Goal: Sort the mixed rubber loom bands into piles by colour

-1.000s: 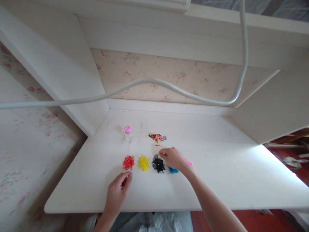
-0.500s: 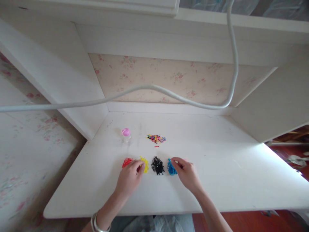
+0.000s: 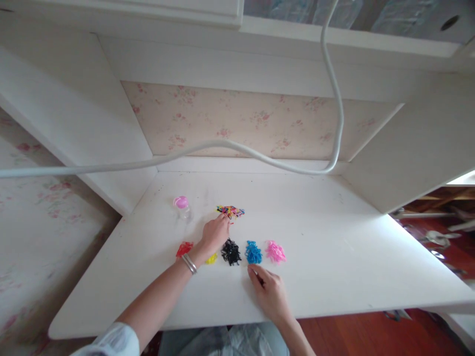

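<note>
My left hand (image 3: 215,233) reaches over the table, its fingertips bent together at the near edge of a mixed pile of small rubber bands (image 3: 234,212). A single red band (image 3: 231,223) lies beside those fingers. Sorted by colour, a row of piles runs nearer me: red bands (image 3: 184,248), yellow bands (image 3: 211,259) partly covered by my left wrist, black bands (image 3: 230,252), blue bands (image 3: 254,252) and pink bands (image 3: 275,251). Just below the blue pile rests my right hand (image 3: 269,289), thumb and forefinger pinched; anything between them is too small to see.
A clear little container with a pink lid (image 3: 181,202) stands at the back left of the white table (image 3: 334,257). A white cable (image 3: 274,160) crosses the view above the table. Cabinet panels (image 3: 401,143) close in both sides.
My left hand has moved from the yellow pile forward to the mixed pile. My right hand has drawn back from the blue pile towards me, uncovering the pink pile. The view has shifted slightly right.
</note>
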Available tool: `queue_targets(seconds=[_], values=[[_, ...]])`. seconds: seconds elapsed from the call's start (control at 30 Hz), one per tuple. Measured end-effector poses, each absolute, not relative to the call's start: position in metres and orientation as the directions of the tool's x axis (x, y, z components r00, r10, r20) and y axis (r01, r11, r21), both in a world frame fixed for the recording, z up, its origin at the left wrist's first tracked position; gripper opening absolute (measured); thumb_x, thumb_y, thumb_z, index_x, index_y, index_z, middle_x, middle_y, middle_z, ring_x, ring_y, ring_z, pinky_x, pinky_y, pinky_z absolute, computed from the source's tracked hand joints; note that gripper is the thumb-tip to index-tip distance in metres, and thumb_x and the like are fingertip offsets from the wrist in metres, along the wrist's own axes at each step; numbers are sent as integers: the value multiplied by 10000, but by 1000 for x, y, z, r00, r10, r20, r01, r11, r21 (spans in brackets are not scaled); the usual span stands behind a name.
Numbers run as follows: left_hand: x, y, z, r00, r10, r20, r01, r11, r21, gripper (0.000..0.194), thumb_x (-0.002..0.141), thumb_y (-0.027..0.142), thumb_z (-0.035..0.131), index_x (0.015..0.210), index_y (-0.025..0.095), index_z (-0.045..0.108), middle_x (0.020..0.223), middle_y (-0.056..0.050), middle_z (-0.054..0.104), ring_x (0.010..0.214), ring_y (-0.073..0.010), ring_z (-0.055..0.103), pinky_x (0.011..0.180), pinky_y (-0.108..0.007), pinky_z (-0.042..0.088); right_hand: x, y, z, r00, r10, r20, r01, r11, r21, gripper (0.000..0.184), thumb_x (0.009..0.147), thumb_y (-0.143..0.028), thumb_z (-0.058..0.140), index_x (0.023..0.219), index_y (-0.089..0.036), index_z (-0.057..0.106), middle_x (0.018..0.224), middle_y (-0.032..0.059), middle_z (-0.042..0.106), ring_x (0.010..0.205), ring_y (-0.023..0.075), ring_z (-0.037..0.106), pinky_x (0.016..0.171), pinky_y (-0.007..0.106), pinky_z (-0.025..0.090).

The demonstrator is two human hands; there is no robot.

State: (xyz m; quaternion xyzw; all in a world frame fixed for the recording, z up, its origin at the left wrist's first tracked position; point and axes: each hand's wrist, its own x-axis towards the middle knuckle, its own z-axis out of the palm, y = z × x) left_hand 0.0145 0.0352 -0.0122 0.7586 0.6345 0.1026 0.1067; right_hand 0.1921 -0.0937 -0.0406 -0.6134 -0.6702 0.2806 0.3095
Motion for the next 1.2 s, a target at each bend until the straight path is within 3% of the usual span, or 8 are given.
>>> queue_targets(seconds=[0.17,0.33,0.5,0.7,0.9,1.07,1.2], values=[[-2,16,2,115,990,86,936,-137,324,267,921,299,361,938,220,615,1002,-41,625,821,-138,616,700,-239,436,194,-97,-41,-75,995,68,652,100,-751,399,927,-430,360,959,-213,693,875,62,711,726,151,656,661,195,465],[-53,-29,4,-46,961,272,864,-99,494,276,902,357,393,883,204,622,848,-25,633,721,-124,595,704,-237,453,196,-98,-45,-83,994,67,657,105,-747,389,924,-430,365,954,-231,697,864,55,713,712,146,658,658,189,478],[-93,-71,-21,-202,940,276,853,30,521,283,876,398,432,907,207,639,867,-33,654,681,-133,613,640,-238,476,196,-95,-50,-101,993,57,687,111,-718,406,920,-453,365,966,-230,701,884,59,714,713,150,660,653,196,483],[-103,-79,-31,-173,937,302,880,10,474,272,891,365,415,940,218,638,894,-39,660,748,-142,631,675,-234,474,195,-95,-52,-108,992,71,692,126,-710,392,916,-451,382,956,-231,703,865,51,715,699,143,661,654,185,476],[-107,-93,-34,-262,910,321,818,32,574,269,889,378,439,960,193,621,872,-47,671,743,-144,630,672,-233,481,194,-100,-48,-75,997,32,652,73,-755,406,909,-470,395,955,-212,704,849,57,710,672,147,642,635,190,466],[-105,-118,-48,-293,920,261,734,40,678,272,878,392,460,930,194,639,890,-44,697,755,-148,653,662,-223,506,188,-90,-31,-45,999,12,610,37,-791,427,884,-503,432,914,-189,720,682,31,683,541,125,580,521,186,427],[-103,-123,-54,-337,905,259,683,46,729,271,872,391,471,914,187,645,873,-39,696,750,-149,649,665,-225,511,176,-54,-4,-146,989,16,699,115,-706,380,888,-473,419,948,-244,716,696,5,689,583,125,602,535,191,417]])
